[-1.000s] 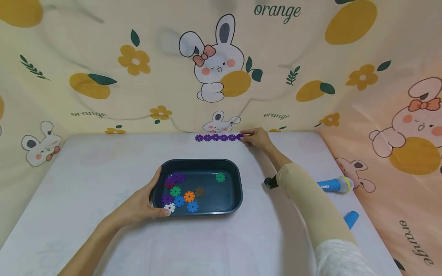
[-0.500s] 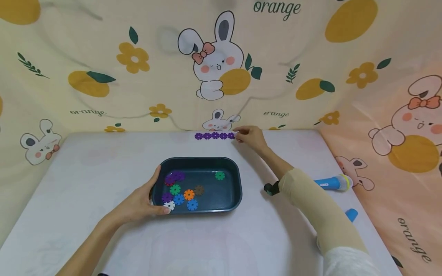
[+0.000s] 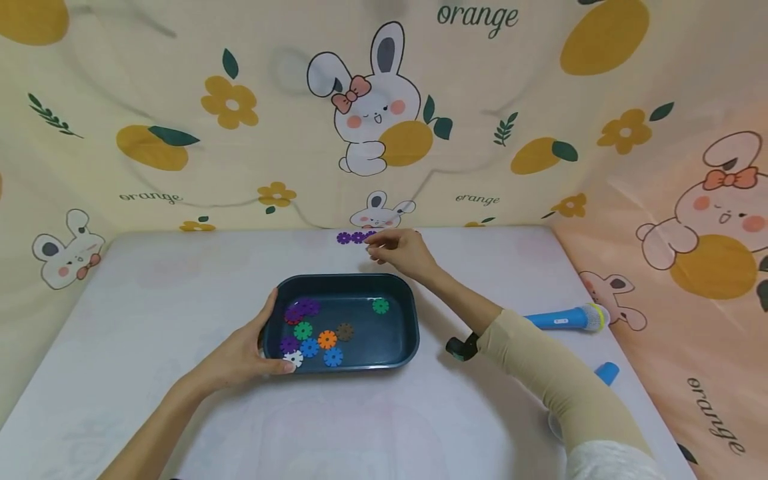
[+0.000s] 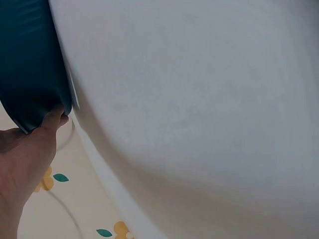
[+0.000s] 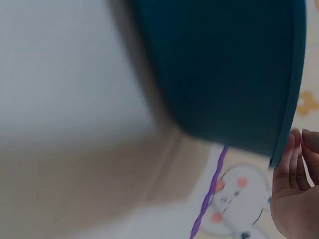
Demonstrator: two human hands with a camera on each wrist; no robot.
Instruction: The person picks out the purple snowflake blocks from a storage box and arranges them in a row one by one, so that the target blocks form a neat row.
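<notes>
My left hand (image 3: 243,357) grips the left end of a dark teal tray (image 3: 414,333), thumb over the near corner beside a white snowflake disc (image 3: 293,359). Inside lie several toothed plastic discs, among them a green disc (image 3: 381,306), an orange disc (image 3: 327,339), a blue disc (image 3: 333,357) and a purple disc (image 3: 309,307). My right hand (image 3: 403,253) hangs at the tray's far rim with relaxed, bent fingers and nothing visible in them. Behind it, a row of purple discs (image 3: 358,237) lies along the table's back edge, partly hidden by the hand.
A blue toy microphone (image 3: 564,319) lies at the right, with a blue piece (image 3: 608,373) nearer me, both partly behind the right sleeve (image 3: 558,373). The white table (image 3: 180,280) ends at a printed cloth backdrop (image 3: 252,87).
My right hand has moved left and toward me, away from the right end of the purple row to the tray's far rim. The left hand and tray stay put.
</notes>
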